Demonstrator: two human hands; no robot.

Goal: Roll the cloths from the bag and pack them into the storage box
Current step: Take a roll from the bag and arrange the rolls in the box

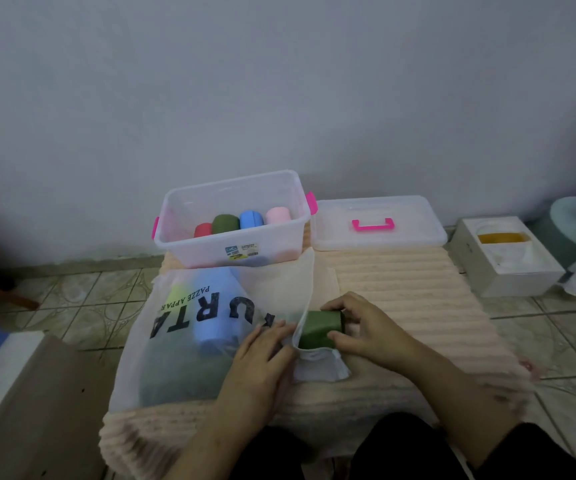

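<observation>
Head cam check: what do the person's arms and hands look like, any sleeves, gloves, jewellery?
Both hands are bare: no gloves on the left hand or the right hand, and no rings or watch that I can see. Both forearms are uncovered as far as the frame shows, with no sleeve in view. The right forearm's outer edge is motion-blurred.

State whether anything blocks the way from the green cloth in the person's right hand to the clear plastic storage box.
Nothing visible does. The green cloth sits at the bag's mouth; the storage box beyond is open, its lid lying beside it.
</observation>
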